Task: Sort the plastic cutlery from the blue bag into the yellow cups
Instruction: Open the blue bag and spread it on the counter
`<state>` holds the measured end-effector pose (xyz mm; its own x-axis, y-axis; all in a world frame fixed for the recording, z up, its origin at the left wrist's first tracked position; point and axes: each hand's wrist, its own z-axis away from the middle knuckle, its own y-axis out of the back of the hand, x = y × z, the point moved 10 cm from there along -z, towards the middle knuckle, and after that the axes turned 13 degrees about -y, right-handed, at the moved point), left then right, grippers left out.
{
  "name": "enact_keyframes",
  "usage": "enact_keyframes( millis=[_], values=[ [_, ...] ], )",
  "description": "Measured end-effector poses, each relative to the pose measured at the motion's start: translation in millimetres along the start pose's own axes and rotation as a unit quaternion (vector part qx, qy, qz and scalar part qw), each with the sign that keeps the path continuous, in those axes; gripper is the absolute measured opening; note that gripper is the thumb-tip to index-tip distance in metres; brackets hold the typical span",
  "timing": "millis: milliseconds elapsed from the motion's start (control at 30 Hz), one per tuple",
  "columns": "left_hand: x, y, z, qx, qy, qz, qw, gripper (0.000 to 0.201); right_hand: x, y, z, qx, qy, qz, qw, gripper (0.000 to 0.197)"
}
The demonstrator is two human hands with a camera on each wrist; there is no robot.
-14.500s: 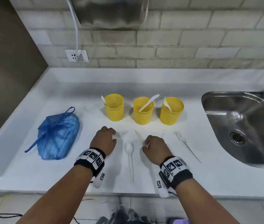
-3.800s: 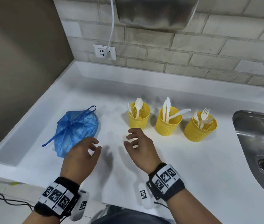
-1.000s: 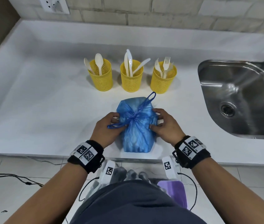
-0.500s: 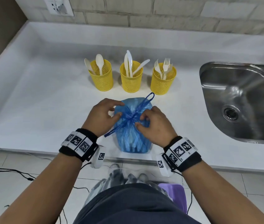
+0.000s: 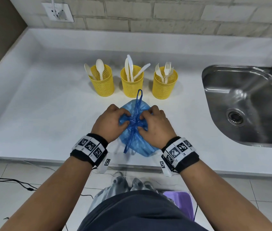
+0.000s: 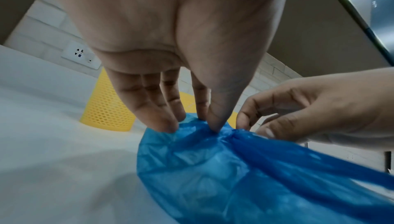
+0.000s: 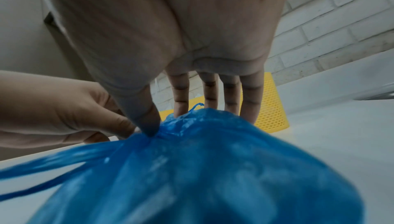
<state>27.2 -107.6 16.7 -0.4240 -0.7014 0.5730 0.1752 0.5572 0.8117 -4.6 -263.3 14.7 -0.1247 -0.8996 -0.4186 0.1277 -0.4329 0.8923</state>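
Note:
The tied blue bag (image 5: 136,139) lies on the white counter (image 5: 48,114) near its front edge. My left hand (image 5: 123,121) and right hand (image 5: 144,121) meet at the knot (image 5: 136,122) on top, each pinching the plastic there. In the left wrist view thumb and forefinger nip the blue bag (image 6: 234,177) beside the knot. In the right wrist view the thumb presses into the blue bag (image 7: 213,168). Behind stand three yellow mesh cups: the left cup (image 5: 102,84) holds spoons, the middle cup (image 5: 132,85) knives, the right cup (image 5: 164,87) forks. The bag's contents are hidden.
A steel sink (image 5: 241,104) is sunk into the counter at the right. A wall socket (image 5: 57,12) with a plugged cable sits on the brick wall at the back left. A purple object (image 5: 180,202) and cables lie on the floor below.
My hands have left the sides of the bag and closed in on its knot, where the fingers now pinch. The bag's loop handle now points straight at the cups.

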Motion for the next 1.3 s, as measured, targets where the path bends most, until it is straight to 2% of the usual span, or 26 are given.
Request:
enact_keyframes(
  millis=[267,433,633,667,767,833,933,1000,1100,1133,1233,1300],
  values=[
    [8,-5,-2,-0.003,-0.009,-0.03,1.0,0.008,-4,-1,0,0.033,0.001,-0.011,0.999,0.01],
    [6,11,-4,0.031,-0.024,-0.029,0.999,0.007,-4,8,3,0.061,0.011,-0.031,0.998,0.006],
    [-10,35,-2,0.076,0.009,-0.011,0.997,0.004,11,12,17,0.074,0.011,-0.082,0.994,0.005],
    [-11,35,-3,0.073,0.011,-0.004,0.997,0.009,11,13,18,0.073,0.008,-0.094,0.993,0.008],
    [-2,25,-6,0.03,0.005,0.019,0.999,0.039,1,10,15,0.055,0.001,-0.071,0.996,0.028],
    [4,18,-9,0.004,0.0,0.009,1.0,0.046,-8,5,9,0.041,-0.005,-0.026,0.999,0.035],
    [9,18,-14,0.005,-0.002,-0.025,1.0,0.027,-16,5,4,0.044,0.003,-0.014,0.999,0.021],
    [9,25,-16,0.034,0.0,-0.016,0.999,0.017,-17,11,7,0.063,0.022,-0.049,0.997,0.008],
    [7,41,-21,0.082,0.004,0.015,0.997,0.012,-12,19,11,0.076,0.039,-0.099,0.991,0.004],
    [8,45,-22,0.092,0.005,0.027,0.995,0.01,-11,20,12,0.073,0.037,-0.108,0.991,0.008],
    [20,47,-27,0.086,0.006,0.069,0.994,0.004,-13,16,10,0.035,0.02,-0.065,0.997,0.038],
    [31,44,-30,0.068,0.003,0.091,0.994,0.005,-16,13,5,0.023,0.012,-0.045,0.999,0.042]
  ],
)
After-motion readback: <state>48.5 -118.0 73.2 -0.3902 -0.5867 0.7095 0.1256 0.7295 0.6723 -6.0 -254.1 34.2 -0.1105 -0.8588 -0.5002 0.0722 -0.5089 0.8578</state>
